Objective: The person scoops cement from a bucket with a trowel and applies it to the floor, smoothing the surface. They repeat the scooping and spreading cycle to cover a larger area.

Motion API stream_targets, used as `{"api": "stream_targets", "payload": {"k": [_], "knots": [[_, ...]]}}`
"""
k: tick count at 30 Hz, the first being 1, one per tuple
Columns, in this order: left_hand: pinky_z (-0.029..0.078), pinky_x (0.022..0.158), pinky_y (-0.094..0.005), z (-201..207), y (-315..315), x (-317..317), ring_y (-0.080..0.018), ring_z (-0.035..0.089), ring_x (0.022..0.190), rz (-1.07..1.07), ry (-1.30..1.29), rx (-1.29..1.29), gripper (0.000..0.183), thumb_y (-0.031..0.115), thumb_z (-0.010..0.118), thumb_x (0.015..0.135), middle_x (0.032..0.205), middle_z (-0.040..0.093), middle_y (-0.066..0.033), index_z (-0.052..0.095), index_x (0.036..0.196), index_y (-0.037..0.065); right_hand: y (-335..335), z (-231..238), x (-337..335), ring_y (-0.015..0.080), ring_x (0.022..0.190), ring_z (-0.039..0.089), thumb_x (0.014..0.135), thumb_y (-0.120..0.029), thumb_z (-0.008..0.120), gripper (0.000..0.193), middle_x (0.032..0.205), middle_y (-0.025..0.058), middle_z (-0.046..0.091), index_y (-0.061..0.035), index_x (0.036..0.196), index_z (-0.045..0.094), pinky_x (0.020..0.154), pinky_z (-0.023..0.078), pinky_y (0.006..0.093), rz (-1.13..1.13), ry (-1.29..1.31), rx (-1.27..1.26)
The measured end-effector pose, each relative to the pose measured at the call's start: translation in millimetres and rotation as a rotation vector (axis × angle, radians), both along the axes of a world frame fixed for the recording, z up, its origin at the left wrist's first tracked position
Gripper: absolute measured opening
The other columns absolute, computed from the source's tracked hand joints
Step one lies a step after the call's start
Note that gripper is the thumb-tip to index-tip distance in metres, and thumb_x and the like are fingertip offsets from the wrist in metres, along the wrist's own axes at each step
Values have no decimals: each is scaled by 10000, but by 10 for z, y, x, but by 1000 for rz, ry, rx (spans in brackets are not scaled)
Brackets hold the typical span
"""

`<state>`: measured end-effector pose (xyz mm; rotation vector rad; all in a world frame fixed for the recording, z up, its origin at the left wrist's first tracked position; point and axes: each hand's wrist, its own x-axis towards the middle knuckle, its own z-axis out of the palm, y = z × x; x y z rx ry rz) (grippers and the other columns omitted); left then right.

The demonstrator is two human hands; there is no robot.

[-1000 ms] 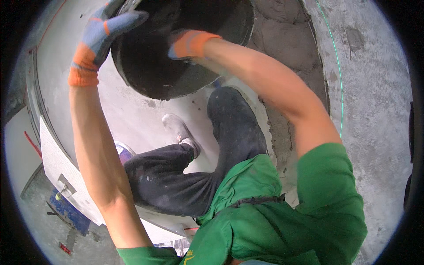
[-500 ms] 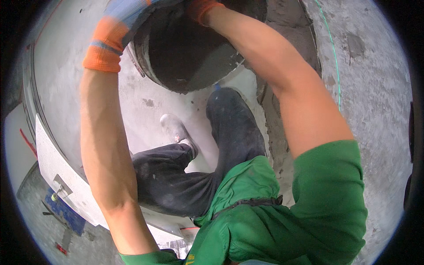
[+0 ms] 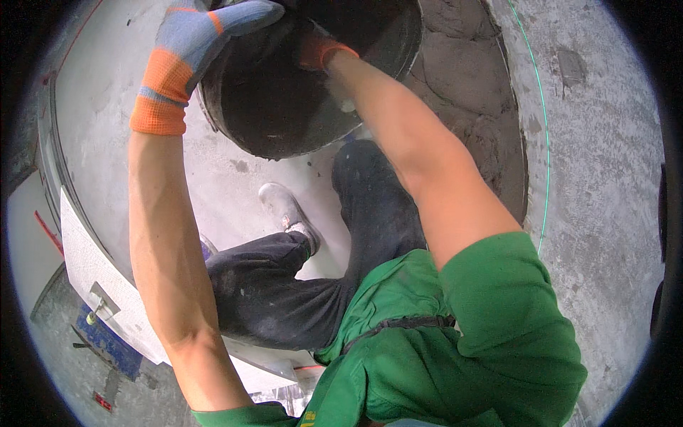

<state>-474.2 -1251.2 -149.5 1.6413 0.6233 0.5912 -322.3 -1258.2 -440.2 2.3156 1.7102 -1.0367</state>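
A wide, dark bucket (image 3: 267, 117), its inside coated in grey, leans at the top of the view with its mouth toward me. My left hand (image 3: 196, 35), in a blue-grey and orange knit glove, grips the bucket at its upper left, thumb lying over the rim. Deep in the mouth is my right hand (image 3: 318, 51), in an orange-cuffed glove; shadow hides its fingers and anything in them. To the right of the bucket spreads a bed of wet, dark grey mortar (image 3: 462, 78).
Below the bucket are my bent legs in dark trousers and a dusty shoe (image 3: 281, 203) on pale floor. A green line (image 3: 544, 135) runs along the grey concrete at right. At lower left lies a white board (image 3: 117, 299) with a flat metal tool (image 3: 103, 300).
My right forearm has swung leftward and lower, with the hand deeper in the bucket. The bucket has shifted slightly left, and more of the mortar shows at right. My left hand keeps its hold.
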Motion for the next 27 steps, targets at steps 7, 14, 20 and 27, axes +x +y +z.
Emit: {"api": "stream_targets", "payload": {"k": [7, 14, 20, 27], "knots": [[382, 923, -281, -19, 49, -27, -184, 509, 1049, 6, -17, -95, 680, 92, 676, 587, 1133, 539, -115, 437, 1208, -48, -542, 510, 16, 253, 954, 593, 817, -210, 473, 259, 1004, 114, 623, -79, 973, 632, 789, 467, 361, 129, 12, 624], [364, 944, -296, -50, -14, -146, -204, 487, 1083, -31, -15, -23, 712, 120, 687, 580, 1156, 522, -130, 421, 1216, -54, -55, 778, -313, 289, 943, 595, 814, -225, 502, 270, 1018, 131, 620, -74, 997, 633, 753, 483, 392, 352, -313, 313], [373, 938, -294, -150, 66, -103, -201, 506, 1060, -18, 48, 13, 641, 161, 689, 643, 1142, 540, -119, 451, 1208, -26, -183, 758, -604, 292, 914, 609, 794, -201, 506, 282, 958, 168, 627, -58, 1002, 629, 725, 488, 412, 289, -180, 135], [376, 923, -294, -134, 112, -78, -201, 510, 1040, 15, -74, -77, 639, 177, 695, 630, 1111, 547, -123, 457, 1181, -42, -795, 1578, -80, 312, 862, 622, 756, -134, 493, 262, 927, 215, 623, 1, 932, 632, 713, 490, 398, 305, -142, 181]]}}
